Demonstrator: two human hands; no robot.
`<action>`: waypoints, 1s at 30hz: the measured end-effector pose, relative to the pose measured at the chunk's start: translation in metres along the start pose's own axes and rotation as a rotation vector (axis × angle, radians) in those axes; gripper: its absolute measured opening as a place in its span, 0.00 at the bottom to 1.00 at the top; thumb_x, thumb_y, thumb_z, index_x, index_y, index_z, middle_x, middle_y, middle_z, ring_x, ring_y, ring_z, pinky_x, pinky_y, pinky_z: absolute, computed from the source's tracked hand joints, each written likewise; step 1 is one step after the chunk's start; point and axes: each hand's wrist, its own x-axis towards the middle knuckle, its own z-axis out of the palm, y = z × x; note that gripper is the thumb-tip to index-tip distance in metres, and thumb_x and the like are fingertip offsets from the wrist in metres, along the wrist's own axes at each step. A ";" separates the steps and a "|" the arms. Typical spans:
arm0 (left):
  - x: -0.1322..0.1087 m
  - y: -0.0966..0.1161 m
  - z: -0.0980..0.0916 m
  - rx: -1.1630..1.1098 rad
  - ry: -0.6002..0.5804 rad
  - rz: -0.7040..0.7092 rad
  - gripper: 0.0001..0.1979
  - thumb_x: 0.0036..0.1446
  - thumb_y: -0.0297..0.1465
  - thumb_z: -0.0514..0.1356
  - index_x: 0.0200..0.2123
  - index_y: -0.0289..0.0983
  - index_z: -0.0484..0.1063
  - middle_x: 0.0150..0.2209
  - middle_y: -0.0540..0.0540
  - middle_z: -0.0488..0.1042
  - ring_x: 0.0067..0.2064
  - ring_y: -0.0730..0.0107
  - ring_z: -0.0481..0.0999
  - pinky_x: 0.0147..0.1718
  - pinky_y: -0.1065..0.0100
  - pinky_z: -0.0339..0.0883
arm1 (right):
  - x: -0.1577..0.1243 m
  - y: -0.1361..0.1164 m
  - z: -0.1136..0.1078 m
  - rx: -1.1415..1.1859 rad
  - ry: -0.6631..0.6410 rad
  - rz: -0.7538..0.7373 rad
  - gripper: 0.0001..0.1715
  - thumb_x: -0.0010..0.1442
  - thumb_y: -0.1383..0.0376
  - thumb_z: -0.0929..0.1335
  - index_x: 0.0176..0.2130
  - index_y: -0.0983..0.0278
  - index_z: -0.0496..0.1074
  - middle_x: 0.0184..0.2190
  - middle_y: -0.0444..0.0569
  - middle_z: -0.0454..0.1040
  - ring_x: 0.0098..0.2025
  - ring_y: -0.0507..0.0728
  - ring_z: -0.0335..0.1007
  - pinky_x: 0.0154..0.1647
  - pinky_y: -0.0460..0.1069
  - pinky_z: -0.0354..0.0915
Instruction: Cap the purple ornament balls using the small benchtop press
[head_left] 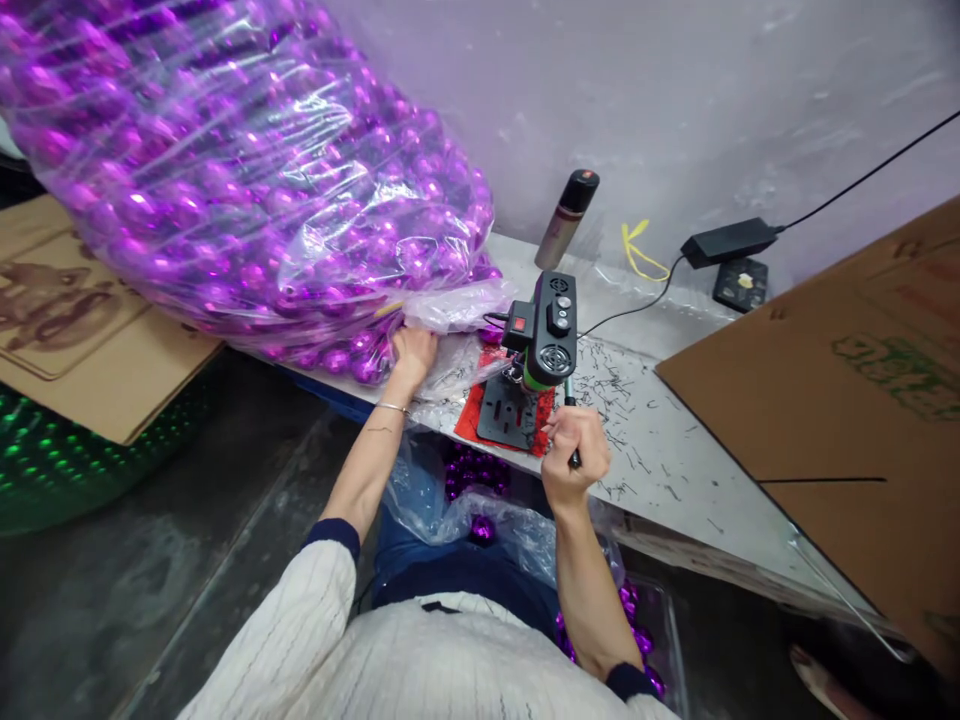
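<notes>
My right hand (576, 447) is closed around the black lever handle (574, 459) of a small black bench drill press (553, 325). The machine's slotted black base plate (504, 418) sits on a red sheet (469, 414). My left hand (415, 352) reaches to the mouth of a big clear plastic bag (315, 190) full of shiny purple balls (375, 340). Its fingers are hidden by the bag's edge and the balls. More purple balls (482, 530) lie on plastic at my lap.
Thin black scraps (622, 420) are strewn over the white table (675, 470). Behind the machine stand a spray can (564, 222), a yellow tie (636, 252) and a black power adapter (729, 242). Cardboard boxes (840, 400) rise at the right; more cardboard (97, 330) lies left.
</notes>
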 end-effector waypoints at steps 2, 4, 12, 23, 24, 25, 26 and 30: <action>-0.003 -0.001 0.006 -0.015 -0.005 0.026 0.24 0.69 0.39 0.53 0.57 0.27 0.74 0.55 0.23 0.76 0.55 0.36 0.77 0.53 0.47 0.69 | -0.001 0.001 0.001 -0.002 0.003 0.000 0.15 0.68 0.70 0.61 0.29 0.60 0.66 0.26 0.43 0.71 0.30 0.52 0.69 0.33 0.50 0.63; -0.009 -0.005 0.016 -0.046 0.043 0.126 0.25 0.66 0.40 0.58 0.60 0.31 0.72 0.58 0.25 0.73 0.55 0.36 0.77 0.54 0.46 0.69 | -0.002 0.002 0.001 -0.008 0.002 0.005 0.16 0.68 0.69 0.61 0.28 0.60 0.65 0.26 0.44 0.71 0.30 0.52 0.69 0.33 0.50 0.63; -0.016 -0.035 0.057 -0.379 0.110 0.516 0.29 0.66 0.38 0.58 0.68 0.35 0.62 0.69 0.30 0.60 0.67 0.42 0.67 0.64 0.44 0.63 | 0.001 0.001 0.001 -0.054 -0.029 0.024 0.18 0.71 0.62 0.60 0.29 0.60 0.65 0.26 0.44 0.70 0.30 0.53 0.70 0.33 0.51 0.66; -0.020 -0.057 0.072 -0.780 0.281 0.313 0.42 0.57 0.58 0.63 0.66 0.39 0.64 0.60 0.35 0.74 0.62 0.50 0.74 0.64 0.46 0.66 | -0.063 -0.019 -0.077 0.172 -0.700 0.537 0.15 0.71 0.56 0.62 0.49 0.57 0.74 0.40 0.45 0.80 0.32 0.49 0.75 0.36 0.47 0.72; -0.024 -0.057 0.070 -0.796 0.284 0.305 0.43 0.56 0.59 0.63 0.66 0.39 0.64 0.59 0.36 0.74 0.60 0.51 0.76 0.63 0.47 0.67 | -0.079 -0.020 -0.082 0.186 -0.889 0.560 0.15 0.72 0.56 0.62 0.46 0.58 0.76 0.38 0.45 0.80 0.33 0.50 0.76 0.38 0.47 0.72; -0.029 -0.058 0.067 -0.810 0.287 0.303 0.43 0.56 0.60 0.63 0.65 0.39 0.64 0.58 0.37 0.75 0.59 0.53 0.77 0.62 0.48 0.69 | -0.095 -0.019 -0.083 0.159 -1.046 0.588 0.17 0.72 0.56 0.62 0.44 0.59 0.77 0.39 0.46 0.81 0.37 0.51 0.78 0.42 0.48 0.73; -0.037 -0.059 0.063 -0.825 0.290 0.304 0.43 0.56 0.60 0.63 0.65 0.39 0.65 0.58 0.38 0.75 0.58 0.54 0.77 0.61 0.50 0.70 | -0.111 -0.017 -0.080 0.103 -1.195 0.607 0.18 0.72 0.57 0.61 0.45 0.59 0.77 0.41 0.48 0.81 0.42 0.53 0.79 0.47 0.49 0.73; -0.086 -0.073 0.043 -0.893 0.250 0.310 0.41 0.54 0.59 0.64 0.62 0.39 0.69 0.59 0.39 0.75 0.58 0.53 0.78 0.60 0.53 0.72 | -0.168 -0.001 -0.043 -0.269 -1.677 0.647 0.21 0.72 0.60 0.60 0.58 0.61 0.71 0.57 0.57 0.75 0.57 0.58 0.75 0.58 0.52 0.68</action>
